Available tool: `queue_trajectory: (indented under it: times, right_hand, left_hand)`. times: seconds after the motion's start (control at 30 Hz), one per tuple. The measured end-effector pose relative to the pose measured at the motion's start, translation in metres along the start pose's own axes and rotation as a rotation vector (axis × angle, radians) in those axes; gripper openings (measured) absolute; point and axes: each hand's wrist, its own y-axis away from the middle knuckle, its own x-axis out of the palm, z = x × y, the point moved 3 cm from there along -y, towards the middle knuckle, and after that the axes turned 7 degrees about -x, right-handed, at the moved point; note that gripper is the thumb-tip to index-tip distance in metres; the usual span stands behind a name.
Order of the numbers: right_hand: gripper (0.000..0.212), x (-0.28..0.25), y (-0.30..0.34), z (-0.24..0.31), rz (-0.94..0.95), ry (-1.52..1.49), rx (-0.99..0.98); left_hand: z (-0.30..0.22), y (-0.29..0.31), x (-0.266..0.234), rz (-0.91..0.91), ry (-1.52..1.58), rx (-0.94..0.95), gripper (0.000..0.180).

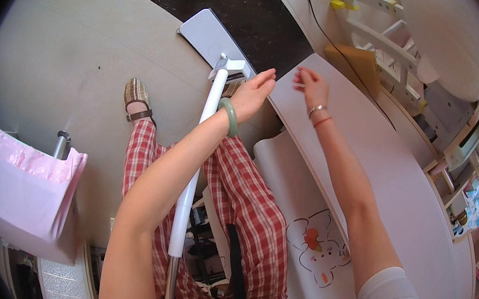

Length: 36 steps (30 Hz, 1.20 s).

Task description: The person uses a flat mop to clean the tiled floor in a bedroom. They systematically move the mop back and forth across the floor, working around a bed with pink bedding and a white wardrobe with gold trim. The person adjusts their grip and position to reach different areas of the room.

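Note:
My left hand (250, 96), with a green bangle at its wrist, is open, its fingers stretched out and nothing seen in them. Below that forearm slants the white pole of a flat mop (192, 194), running down between my legs to a metal lower section. Its pale rectangular head (210, 37) lies beyond my left hand, partly over a dark floor strip. Over the far end of a long white tabletop is my right hand (314, 89), fingers loosely curled and apart, slightly blurred, holding nothing visible. A metal band and a red string circle that wrist.
The white tabletop (391, 167) extends along my right side. A white panel with a cartoon drawing (322, 250) is below its edge. Pink-white cloth (23, 184) covers something at left. White racks (391, 40), a black cable (350, 61) and a brown box (352, 68) are at far right.

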Motion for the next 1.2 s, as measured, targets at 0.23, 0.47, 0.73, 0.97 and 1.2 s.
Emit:
queue_trajectory:
  times: [0.23,0.47,0.73,0.97,1.2]
  right_hand:
    - [0.03,-0.058,-0.174,-0.067,-0.013,1.338,-0.211]
    - [0.035,-0.059,-0.252,-0.129,-0.076,1.251,0.272]
    - [0.039,-0.063,-0.326,-0.214,0.986,2.336,0.078]
    - [0.05,-0.04,-0.295,-0.181,0.228,1.571,0.348]
    - [0.035,-0.074,-0.271,-0.138,0.11,1.035,0.036]
  left_hand:
    - [-0.007,-0.064,0.019,0.16,0.007,-0.135,0.052]
    - [0.006,-0.079,0.011,0.199,-0.059,-0.183,0.057]
    - [0.004,-0.076,0.011,0.241,-0.073,-0.17,0.057]
    - [0.012,-0.07,-0.002,0.185,-0.041,-0.185,0.056]
    - [-0.003,-0.06,0.007,0.243,-0.103,-0.156,0.054]
